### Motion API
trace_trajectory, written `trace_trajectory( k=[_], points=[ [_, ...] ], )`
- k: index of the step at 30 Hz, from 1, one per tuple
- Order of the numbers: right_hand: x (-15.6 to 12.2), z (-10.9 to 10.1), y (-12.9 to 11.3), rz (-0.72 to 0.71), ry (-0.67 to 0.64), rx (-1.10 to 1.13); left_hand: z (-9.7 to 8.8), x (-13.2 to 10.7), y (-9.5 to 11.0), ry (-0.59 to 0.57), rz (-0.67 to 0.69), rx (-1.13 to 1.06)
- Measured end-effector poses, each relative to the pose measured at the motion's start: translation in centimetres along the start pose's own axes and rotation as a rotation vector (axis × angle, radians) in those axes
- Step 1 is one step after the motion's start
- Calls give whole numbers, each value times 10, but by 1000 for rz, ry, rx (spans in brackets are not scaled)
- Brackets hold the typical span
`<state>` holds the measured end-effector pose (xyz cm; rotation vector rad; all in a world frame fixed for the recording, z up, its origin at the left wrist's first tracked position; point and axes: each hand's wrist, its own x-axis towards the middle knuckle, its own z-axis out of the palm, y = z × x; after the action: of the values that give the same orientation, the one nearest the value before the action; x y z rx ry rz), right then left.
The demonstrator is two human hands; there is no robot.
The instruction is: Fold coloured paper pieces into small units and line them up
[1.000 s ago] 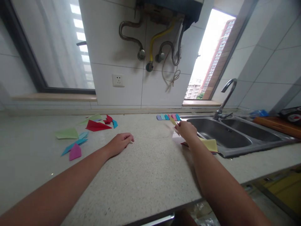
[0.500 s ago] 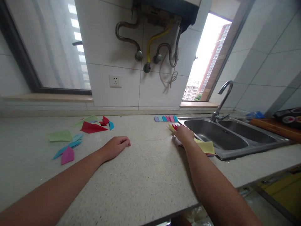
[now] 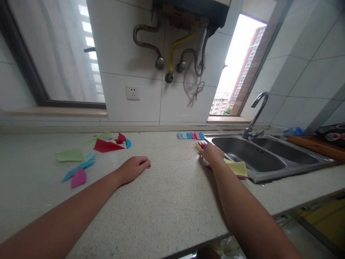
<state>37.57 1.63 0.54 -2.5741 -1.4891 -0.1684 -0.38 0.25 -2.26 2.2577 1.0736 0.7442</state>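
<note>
My left hand [image 3: 134, 168] rests on the counter with its fingers curled in, and nothing shows in it. Left of it lie folded paper pieces: a red paper plane [image 3: 107, 146], a light green piece [image 3: 70, 155], a blue one [image 3: 78, 170] and a magenta one [image 3: 79, 177]. My right hand [image 3: 212, 154] reaches to the sink's left edge, over a stack of coloured paper [image 3: 237, 168] with yellow on top. Red and yellow folded tips [image 3: 199, 146] show just beyond its fingers, which are hidden behind the back of the hand.
A row of small folded paper pieces [image 3: 191, 135] lines the back of the counter. To the right is a double steel sink [image 3: 269, 176] with a tap [image 3: 258, 108]. A wooden board [image 3: 315, 145] lies beyond it. Hoses and a wall socket [image 3: 132, 92] are above.
The whole view has shifted very slightly. Both hands stay in nearly the same places, and the paper pieces lie as before.
</note>
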Motion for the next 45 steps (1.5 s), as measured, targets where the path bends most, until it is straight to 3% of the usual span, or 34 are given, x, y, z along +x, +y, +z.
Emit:
trace_trajectory(
  k=[38,42,45],
  points=[
    [-1,-3,-3,-17,-38,-13,0,1,-1,2,17,3],
    [-10,-12,-9,-25,33,-4,1,1,-2,-4,17,2],
    [-25,-19,-23,-144,129,44,1,2,-3,-6,19,2]
  ],
)
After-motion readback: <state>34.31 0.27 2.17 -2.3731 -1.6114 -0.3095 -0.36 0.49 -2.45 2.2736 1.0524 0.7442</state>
